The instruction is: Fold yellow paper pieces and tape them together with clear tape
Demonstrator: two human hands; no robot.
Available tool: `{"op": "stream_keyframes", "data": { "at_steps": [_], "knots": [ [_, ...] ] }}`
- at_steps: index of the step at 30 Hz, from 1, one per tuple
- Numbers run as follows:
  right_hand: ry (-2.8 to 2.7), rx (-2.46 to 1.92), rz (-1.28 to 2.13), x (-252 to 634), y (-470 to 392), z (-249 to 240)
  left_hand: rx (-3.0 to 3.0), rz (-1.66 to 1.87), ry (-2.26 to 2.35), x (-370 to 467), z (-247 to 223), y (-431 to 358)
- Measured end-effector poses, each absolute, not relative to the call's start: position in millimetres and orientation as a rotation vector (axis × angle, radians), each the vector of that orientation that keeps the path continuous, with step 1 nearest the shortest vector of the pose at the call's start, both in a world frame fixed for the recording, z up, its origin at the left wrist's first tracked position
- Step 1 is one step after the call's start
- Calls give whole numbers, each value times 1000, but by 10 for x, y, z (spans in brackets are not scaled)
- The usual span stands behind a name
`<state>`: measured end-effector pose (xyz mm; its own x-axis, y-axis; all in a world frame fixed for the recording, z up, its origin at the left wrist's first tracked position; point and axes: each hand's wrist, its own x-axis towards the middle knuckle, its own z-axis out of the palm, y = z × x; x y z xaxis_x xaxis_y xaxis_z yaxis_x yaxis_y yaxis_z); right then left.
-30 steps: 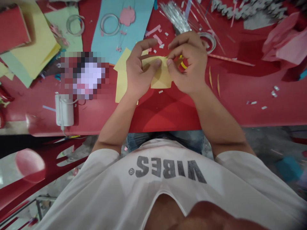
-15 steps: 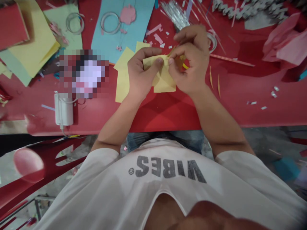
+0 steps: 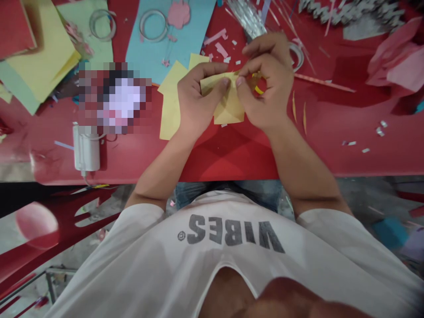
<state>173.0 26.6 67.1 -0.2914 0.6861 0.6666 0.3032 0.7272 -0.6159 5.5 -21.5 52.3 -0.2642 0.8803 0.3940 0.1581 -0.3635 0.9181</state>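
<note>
Yellow paper (image 3: 232, 108): one piece, pinched by grip of left hand (image 3: 198, 98) and right hand (image 3: 272, 95). Two yellow slivers (image 3: 305, 118) lie rightward. Red surface (image 3: 232, 157) extends from below paper to near edge (image 3: 228, 179).

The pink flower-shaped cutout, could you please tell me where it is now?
In the head view, the pink cutout lies near the top, left of centre, on the blue sheet, just right of a pale ring and beyond the left hand.

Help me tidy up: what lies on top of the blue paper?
On the blue paper sit a silvery ring, a pink flower and small pink scraps. What lies beneath the flower is hidden; the far edge is out of frame.
</note>
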Motion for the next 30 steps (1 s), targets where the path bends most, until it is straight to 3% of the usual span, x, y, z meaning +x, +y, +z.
{"op": "stream_keyframes", "data": {
  "at_steps": [17, 30],
  "knots": [
    [-1739, -714, 657, 1672, 245, 650, 1410, 1689, 1345, 109, 536, -229],
    [-1832, -876, 520, 1667, 321, 529, 1299, 1623, 1245, 121, 464, -203]
  ]
}}
